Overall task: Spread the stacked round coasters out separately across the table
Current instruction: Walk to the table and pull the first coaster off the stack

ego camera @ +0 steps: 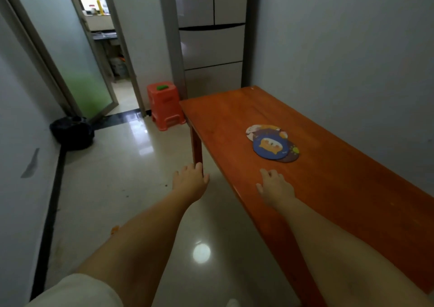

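Observation:
Several round coasters lie in a loose overlapping pile on the orange-brown wooden table. The top one is blue with an orange cartoon figure. A white and orange one peeks out at the far side, a dark one at the near right. My right hand hovers over the table's near left edge, a short way in front of the pile, fingers apart and holding nothing. My left hand is out over the floor, left of the table beside its leg, also loosely open and not holding anything.
The table stands against a white wall on the right. An orange plastic stool sits at its far left corner, a fridge behind it. A black bag lies on the glossy floor by the left wall, near a glass door.

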Demonstrator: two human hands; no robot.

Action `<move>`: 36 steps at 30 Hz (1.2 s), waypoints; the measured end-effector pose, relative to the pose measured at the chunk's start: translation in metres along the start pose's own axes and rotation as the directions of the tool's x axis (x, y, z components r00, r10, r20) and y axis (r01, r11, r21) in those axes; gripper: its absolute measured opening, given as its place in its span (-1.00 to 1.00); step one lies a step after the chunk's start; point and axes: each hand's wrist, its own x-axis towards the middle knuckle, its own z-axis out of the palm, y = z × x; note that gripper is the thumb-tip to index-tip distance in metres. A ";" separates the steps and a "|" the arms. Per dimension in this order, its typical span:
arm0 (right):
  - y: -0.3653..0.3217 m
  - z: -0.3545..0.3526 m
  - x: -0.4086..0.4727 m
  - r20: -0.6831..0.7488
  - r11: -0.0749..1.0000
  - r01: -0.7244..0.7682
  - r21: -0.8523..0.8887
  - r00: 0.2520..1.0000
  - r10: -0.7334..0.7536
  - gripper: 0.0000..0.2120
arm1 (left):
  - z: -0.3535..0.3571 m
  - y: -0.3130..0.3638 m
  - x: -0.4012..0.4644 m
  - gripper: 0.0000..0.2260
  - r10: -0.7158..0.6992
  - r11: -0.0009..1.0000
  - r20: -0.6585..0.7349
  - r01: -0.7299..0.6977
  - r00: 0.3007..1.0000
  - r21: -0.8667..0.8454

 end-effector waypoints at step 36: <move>0.101 0.035 0.293 0.292 0.299 -0.816 0.495 0.481 0.827 -0.56 | 0.112 0.199 0.396 -0.71 0.318 0.927 0.615 -0.101 0.721 -0.362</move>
